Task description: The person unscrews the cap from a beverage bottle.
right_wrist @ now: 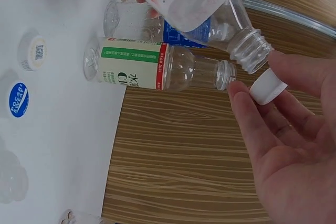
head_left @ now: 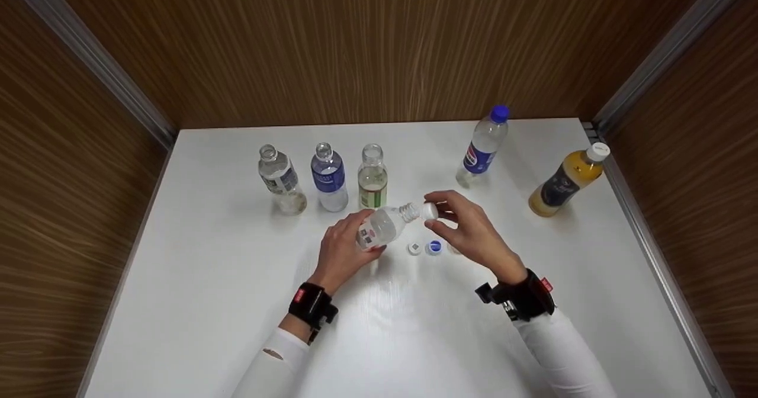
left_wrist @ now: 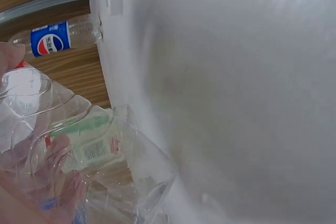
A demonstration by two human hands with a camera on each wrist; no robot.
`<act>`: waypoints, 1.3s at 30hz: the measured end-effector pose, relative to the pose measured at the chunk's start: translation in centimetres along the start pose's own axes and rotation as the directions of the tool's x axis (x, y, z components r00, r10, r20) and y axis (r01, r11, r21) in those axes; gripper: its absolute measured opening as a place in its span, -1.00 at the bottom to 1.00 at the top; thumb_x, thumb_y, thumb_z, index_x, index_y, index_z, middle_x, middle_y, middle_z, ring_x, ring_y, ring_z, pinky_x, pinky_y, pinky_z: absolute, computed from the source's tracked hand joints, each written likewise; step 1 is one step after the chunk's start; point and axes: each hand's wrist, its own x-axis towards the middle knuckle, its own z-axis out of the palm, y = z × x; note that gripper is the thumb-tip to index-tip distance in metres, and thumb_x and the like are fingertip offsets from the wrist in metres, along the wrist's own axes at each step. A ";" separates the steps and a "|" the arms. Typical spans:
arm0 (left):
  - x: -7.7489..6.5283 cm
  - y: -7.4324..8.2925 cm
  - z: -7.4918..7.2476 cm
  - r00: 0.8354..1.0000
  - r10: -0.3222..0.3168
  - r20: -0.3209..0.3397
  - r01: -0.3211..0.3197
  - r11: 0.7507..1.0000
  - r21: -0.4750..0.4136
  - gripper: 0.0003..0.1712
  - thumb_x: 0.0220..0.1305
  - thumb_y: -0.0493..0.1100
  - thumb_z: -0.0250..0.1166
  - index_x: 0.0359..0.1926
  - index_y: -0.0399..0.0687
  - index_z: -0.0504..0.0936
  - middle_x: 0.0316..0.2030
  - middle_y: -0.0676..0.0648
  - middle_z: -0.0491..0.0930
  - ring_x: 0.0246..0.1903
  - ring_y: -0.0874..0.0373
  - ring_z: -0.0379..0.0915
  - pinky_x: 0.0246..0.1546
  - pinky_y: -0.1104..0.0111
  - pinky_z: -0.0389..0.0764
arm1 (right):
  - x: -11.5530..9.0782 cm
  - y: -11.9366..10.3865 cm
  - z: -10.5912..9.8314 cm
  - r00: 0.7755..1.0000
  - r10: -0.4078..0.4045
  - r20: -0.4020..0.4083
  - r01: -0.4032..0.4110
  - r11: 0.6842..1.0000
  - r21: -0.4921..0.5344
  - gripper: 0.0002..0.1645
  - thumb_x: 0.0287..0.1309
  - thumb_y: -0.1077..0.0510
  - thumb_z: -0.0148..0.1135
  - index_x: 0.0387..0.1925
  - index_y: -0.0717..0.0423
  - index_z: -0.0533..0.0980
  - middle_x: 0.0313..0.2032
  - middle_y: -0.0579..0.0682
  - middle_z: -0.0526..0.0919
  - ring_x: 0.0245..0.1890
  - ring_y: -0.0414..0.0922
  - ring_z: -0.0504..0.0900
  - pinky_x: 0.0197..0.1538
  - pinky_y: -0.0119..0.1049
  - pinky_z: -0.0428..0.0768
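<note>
My left hand (head_left: 346, 247) grips a clear plastic bottle (head_left: 379, 228) with a red-and-white label, tilted so its neck points up and right. The threaded mouth (right_wrist: 251, 51) of that bottle is bare. A white bottle cap (right_wrist: 268, 86) is pinched between the thumb and fingers of my right hand (head_left: 468, 226), just off the mouth. In the left wrist view the ribbed bottle body (left_wrist: 31, 114) fills the lower left. Below the hands on the table lie a white cap (head_left: 414, 248), a blue cap (head_left: 434, 247) and one more, partly hidden behind the right hand.
Three uncapped bottles stand behind my left hand: one clear (head_left: 283, 180), one blue-labelled (head_left: 329, 177), one green-labelled (head_left: 372, 179). Further right are a blue-capped Pepsi bottle (head_left: 482, 146) and a white-capped bottle of amber drink (head_left: 565, 182). Wood-grain panels (head_left: 379, 48) enclose the white table (head_left: 195, 256).
</note>
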 end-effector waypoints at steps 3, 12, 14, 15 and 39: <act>0.1 -0.3 -0.4 0.999 -0.031 -0.037 0.028 0.998 -0.064 -0.12 -0.08 -0.03 0.69 0.29 -0.04 0.54 0.01 -0.09 0.68 -0.08 0.00 0.61 0.00 0.00 0.58 | -0.4 0.5 0.5 1.000 0.020 -0.007 -0.020 0.999 -0.036 -0.51 0.22 0.34 0.44 0.17 0.26 0.52 0.05 0.19 0.65 0.03 0.02 0.70 0.12 -0.17 0.67; 0.4 -1.0 -1.1 0.986 -0.138 -0.090 0.114 0.966 -0.232 -0.12 -0.02 0.00 0.66 0.32 -0.07 0.51 0.11 -0.11 0.65 0.03 0.01 0.58 0.03 0.04 0.56 | -1.2 2.0 3.7 0.995 0.034 0.090 -0.009 0.965 -0.264 -0.55 0.24 0.07 0.48 0.06 0.25 0.64 -0.10 0.01 0.73 -0.11 -0.04 0.73 -0.03 -0.13 0.71; 0.4 -1.1 -1.2 0.983 -0.154 -0.098 0.125 0.959 -0.254 -0.11 -0.02 0.00 0.66 0.33 -0.09 0.50 0.13 -0.12 0.64 0.05 0.01 0.57 0.05 0.04 0.56 | -1.3 2.3 4.5 0.993 0.027 0.116 0.010 0.950 -0.312 -0.55 0.24 0.04 0.48 0.05 0.23 0.65 -0.12 0.01 0.73 -0.13 -0.05 0.73 -0.07 -0.13 0.71; 0.4 -1.2 -1.2 0.982 -0.161 -0.100 0.129 0.956 -0.265 -0.11 -0.01 0.01 0.66 0.33 -0.09 0.49 0.13 -0.11 0.64 0.05 0.01 0.58 0.05 0.03 0.55 | -1.3 2.4 4.9 0.991 0.022 0.128 0.022 0.942 -0.334 -0.56 0.24 0.04 0.48 0.04 0.22 0.65 -0.13 0.01 0.73 -0.14 -0.06 0.73 -0.08 -0.14 0.71; 0.2 -1.9 -1.3 0.974 -0.177 -0.141 0.133 0.952 -0.275 -0.08 -0.06 0.00 0.67 0.33 -0.12 0.50 0.12 -0.14 0.66 0.04 -0.02 0.61 0.05 0.01 0.57 | 0.1 5.0 9.4 0.958 -0.200 0.206 0.282 0.784 -0.553 -0.77 -0.03 0.31 0.54 -0.32 0.15 0.64 -0.34 0.01 0.70 -0.29 -0.01 0.67 -0.10 -0.06 0.65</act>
